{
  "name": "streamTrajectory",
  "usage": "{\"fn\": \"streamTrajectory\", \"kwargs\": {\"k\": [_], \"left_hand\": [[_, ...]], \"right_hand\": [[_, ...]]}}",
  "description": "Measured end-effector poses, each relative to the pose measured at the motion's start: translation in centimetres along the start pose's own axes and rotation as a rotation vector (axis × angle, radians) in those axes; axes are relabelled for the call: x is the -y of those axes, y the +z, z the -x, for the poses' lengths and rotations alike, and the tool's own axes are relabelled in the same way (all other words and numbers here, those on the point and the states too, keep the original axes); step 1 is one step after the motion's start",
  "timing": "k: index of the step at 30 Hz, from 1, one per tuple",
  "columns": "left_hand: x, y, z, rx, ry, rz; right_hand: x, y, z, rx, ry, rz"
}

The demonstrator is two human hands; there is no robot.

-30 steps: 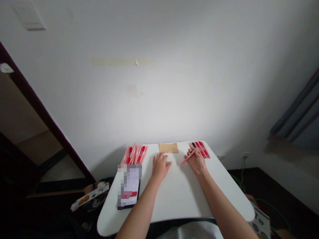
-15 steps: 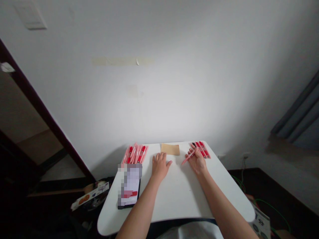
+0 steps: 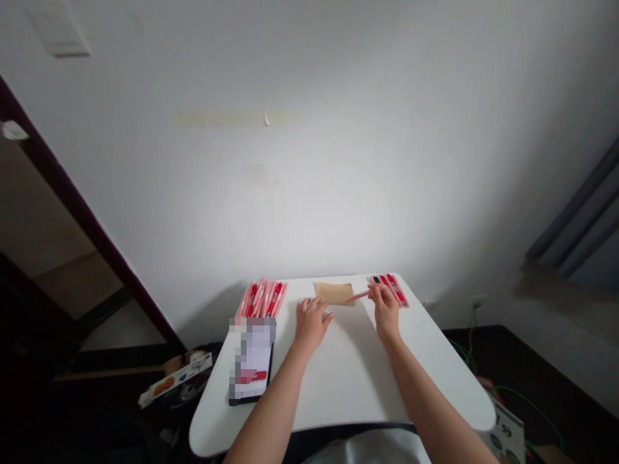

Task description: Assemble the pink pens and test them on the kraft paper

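Observation:
My right hand is closed on a pink pen, whose tip points left over the right edge of a tan slip of paper. Whether the tip touches the paper I cannot tell. My left hand lies on the white table with its fingers spread, its fingertips at the paper's lower left edge. Left of that hand is a pile of pink and red pens. Several more pens, red and pink with one dark part, lie just beyond my right hand.
A phone, partly pixelated, lies at the left of the white table. Behind the table rises a pale wall. A printed box sits low on the left, and green cables run along the floor at right.
My right hand has turned over, swinging the pen's tip up and left to the paper. The paper has shifted slightly right and toward me. My left hand has barely moved.

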State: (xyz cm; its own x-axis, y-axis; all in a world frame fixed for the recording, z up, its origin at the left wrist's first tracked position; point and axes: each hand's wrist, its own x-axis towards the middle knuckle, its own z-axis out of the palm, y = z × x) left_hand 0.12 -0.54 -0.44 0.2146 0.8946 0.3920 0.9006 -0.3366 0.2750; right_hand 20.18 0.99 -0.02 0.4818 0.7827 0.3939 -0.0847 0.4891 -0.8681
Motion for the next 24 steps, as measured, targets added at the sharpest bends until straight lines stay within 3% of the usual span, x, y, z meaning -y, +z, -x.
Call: {"fn": "streamTrajectory", "kwargs": {"k": [6, 12, 15, 20, 24], "left_hand": [[-0.5, -0.3, 0.2, 0.026, -0.005, 0.033], [-1.2, -0.3, 0.4, 0.038, -0.024, 0.087], [-1.3, -0.1, 0.4, 0.048, -0.040, 0.095], [-1.4, 0.1, 0.6, 0.058, -0.020, 0.104], [-1.5, 0.1, 0.5, 0.063, -0.029, 0.129]], "right_hand": [[0.5, 0.7, 0.5, 0.047, -0.075, 0.080], [-0.5, 0.5, 0.2, 0.039, -0.024, 0.070], [-0.9, 0.4, 0.2, 0.124, 0.001, 0.116], [-0.9, 0.6, 0.6, 0.372, 0.008, 0.159], [-1.3, 0.8, 0.9, 0.333, 0.038, 0.129]]}}
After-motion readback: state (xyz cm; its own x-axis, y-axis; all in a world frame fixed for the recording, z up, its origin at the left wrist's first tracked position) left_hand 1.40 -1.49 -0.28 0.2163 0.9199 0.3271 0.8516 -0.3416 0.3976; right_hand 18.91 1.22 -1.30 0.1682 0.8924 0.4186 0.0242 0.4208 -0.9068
